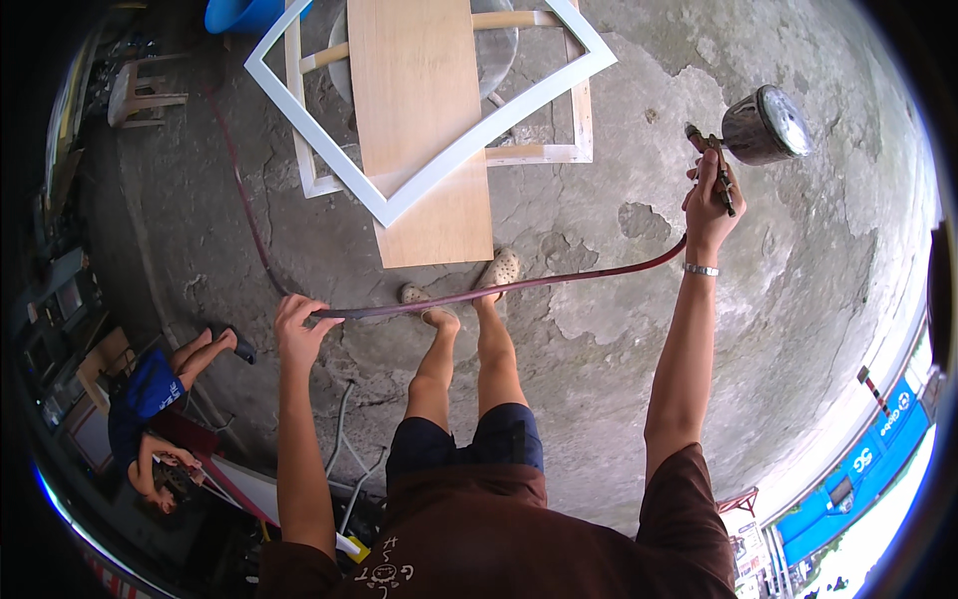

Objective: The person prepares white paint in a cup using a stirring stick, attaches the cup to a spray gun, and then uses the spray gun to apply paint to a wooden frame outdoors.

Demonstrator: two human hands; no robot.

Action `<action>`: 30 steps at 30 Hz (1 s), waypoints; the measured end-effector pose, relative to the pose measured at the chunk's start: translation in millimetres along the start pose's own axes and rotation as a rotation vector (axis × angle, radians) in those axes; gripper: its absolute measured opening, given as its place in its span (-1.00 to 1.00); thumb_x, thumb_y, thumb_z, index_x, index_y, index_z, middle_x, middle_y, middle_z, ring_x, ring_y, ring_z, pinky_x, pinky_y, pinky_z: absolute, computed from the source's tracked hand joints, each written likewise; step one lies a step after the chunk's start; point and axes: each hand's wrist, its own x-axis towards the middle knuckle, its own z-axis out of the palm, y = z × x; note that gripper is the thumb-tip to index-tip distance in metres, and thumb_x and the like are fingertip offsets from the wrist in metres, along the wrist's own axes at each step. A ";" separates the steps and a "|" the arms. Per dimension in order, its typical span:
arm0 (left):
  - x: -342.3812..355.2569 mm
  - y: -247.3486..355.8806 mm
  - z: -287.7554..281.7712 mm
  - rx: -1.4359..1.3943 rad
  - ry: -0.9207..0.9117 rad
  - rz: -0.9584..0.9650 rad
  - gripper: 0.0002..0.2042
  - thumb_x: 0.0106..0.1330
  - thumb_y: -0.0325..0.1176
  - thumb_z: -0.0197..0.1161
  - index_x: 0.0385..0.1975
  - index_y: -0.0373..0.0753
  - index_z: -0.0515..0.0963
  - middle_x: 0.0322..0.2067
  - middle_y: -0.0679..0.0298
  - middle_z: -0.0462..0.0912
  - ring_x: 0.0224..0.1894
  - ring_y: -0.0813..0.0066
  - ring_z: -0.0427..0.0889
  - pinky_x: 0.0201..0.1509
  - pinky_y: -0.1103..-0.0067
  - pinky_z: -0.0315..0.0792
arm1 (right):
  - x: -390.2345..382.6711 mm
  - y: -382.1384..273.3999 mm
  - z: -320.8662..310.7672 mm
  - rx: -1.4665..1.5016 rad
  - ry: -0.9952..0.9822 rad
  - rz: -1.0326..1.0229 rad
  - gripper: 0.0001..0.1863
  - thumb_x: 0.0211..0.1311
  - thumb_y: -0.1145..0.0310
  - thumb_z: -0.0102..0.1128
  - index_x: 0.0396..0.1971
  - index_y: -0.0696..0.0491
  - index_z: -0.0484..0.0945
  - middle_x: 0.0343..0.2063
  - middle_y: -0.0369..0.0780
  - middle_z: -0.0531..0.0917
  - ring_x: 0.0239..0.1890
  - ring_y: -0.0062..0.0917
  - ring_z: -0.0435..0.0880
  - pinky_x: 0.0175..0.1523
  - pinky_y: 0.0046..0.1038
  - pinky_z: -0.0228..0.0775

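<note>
I pick the white frame [429, 120] as my marker; it lies tilted on top of a long wood board [419, 130], and both rest on a wood rack over the cracked concrete floor [798, 299]. My right hand [711, 195] is up and off to the right of the white frame, well apart from it, with its fingers closed around the handle of a spray gun [748, 135] that has a round metal cup on top. My left hand [296, 329] is below the white frame and to its left, curled around a dark red hose [499, 287]. The hose runs from the gun, passes just in front of my two feet, goes through my left hand and then up the floor on the left side of the frame. To do this well, I think I should keep the hose lifted and away from the white frame so it does not drag across it. I should keep the gun's cup upright. I should also step with care, since the hose lies right at my toes. Another person crouches far to the lower left of the frame.
</note>
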 end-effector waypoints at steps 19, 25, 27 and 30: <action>-7.0 1.2 -5.4 0.041 0.000 -0.011 -0.69 -0.20 -0.37 0.68 -0.47 -0.26 0.67 -0.42 0.29 0.60 -0.27 0.22 0.57 -0.15 0.32 0.43 | 24.1 -6.0 19.9 -0.108 -0.017 -0.112 -0.63 0.46 0.14 0.28 -0.19 0.20 0.76 -0.63 -0.22 0.72 -0.51 -0.61 0.78 -0.40 -0.57 0.50; -26.1 -18.5 -5.4 0.026 -0.018 -0.018 -0.66 -0.18 -0.31 0.69 -0.50 -0.25 0.63 -0.44 0.30 0.57 -0.30 0.22 0.55 -0.14 0.31 0.41 | 18.2 -29.3 20.7 -0.079 0.058 -0.002 -0.63 0.48 0.10 0.25 -0.16 0.14 0.78 -0.66 -0.23 0.68 -0.56 -0.66 0.71 -0.40 -0.58 0.47; -31.7 -27.1 -8.0 0.020 -0.033 0.000 -0.66 -0.17 -0.30 0.69 -0.51 -0.25 0.63 -0.45 0.30 0.57 -0.31 0.22 0.54 -0.13 0.31 0.40 | 7.4 -26.4 21.8 -0.080 0.030 -0.056 -0.63 0.48 0.10 0.25 -0.17 0.14 0.78 -0.66 -0.23 0.69 -0.56 -0.66 0.71 -0.39 -0.58 0.47; -40.7 -38.0 -13.1 0.014 -0.049 0.004 -0.66 -0.16 -0.29 0.69 -0.50 -0.26 0.62 -0.45 0.30 0.56 -0.31 0.22 0.54 -0.11 0.30 0.39 | -19.3 -24.9 23.4 -0.079 -0.054 -0.025 -0.63 0.49 0.13 0.24 -0.11 0.17 0.77 -0.61 -0.29 0.67 -0.53 -0.71 0.64 -0.40 -0.60 0.43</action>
